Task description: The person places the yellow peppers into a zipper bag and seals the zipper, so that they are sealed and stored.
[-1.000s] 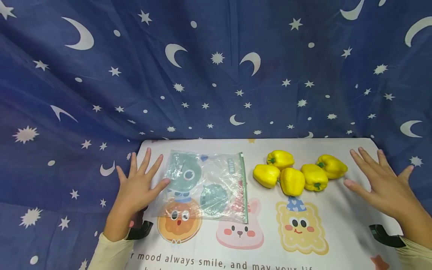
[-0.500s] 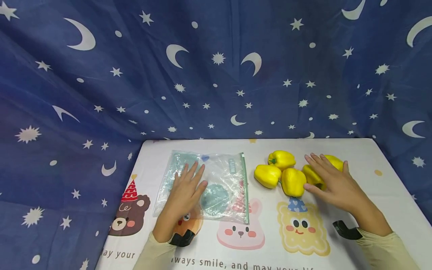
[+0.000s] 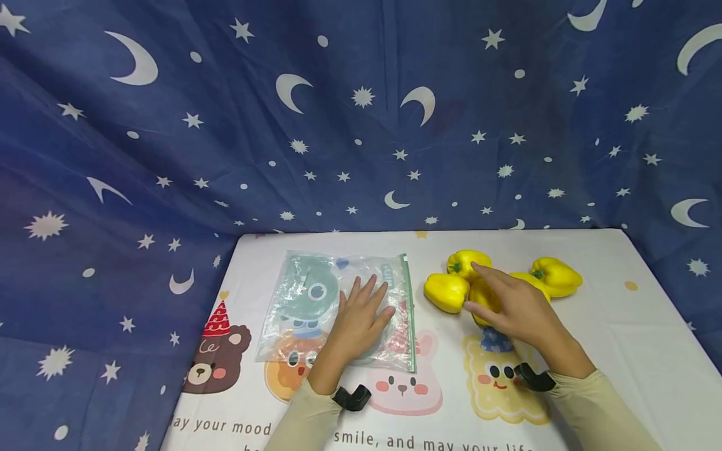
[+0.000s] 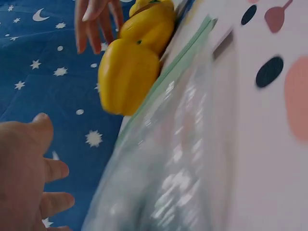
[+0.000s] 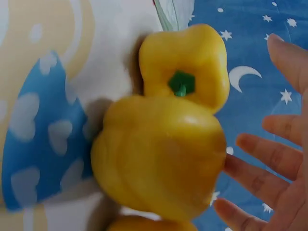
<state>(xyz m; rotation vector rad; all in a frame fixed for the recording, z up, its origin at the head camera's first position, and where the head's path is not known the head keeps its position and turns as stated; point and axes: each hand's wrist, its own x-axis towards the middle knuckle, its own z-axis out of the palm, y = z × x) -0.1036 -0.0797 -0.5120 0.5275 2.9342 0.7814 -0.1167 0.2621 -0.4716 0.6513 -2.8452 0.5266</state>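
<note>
My left hand (image 3: 360,322) hovers over a clear zip-top plastic bag (image 3: 301,285), fingers straight and spread. The bag lies flat, its green zip edge (image 3: 410,313) to the right. In the left wrist view, the bag (image 4: 154,163) fills the foreground. Several yellow bell peppers (image 3: 445,292) sit in a cluster right of the bag. Over the middle of them is my right hand (image 3: 521,310), fingers loosely extended, partly hiding two peppers. The right wrist view has its fingers beside a yellow pepper (image 5: 159,154); another pepper (image 5: 187,57) with a green stem is behind.
A white tablecloth (image 3: 626,351) printed with cartoon animals and lettering covers the table. A dark blue curtain (image 3: 338,125) with moons and stars hangs behind it and along the left. Another yellow pepper (image 3: 557,277) sits at the right end of the cluster.
Both hands have come inward from the table's sides: the left moved right across the bag, the right moved left over the peppers. The bag and peppers stay where they were.
</note>
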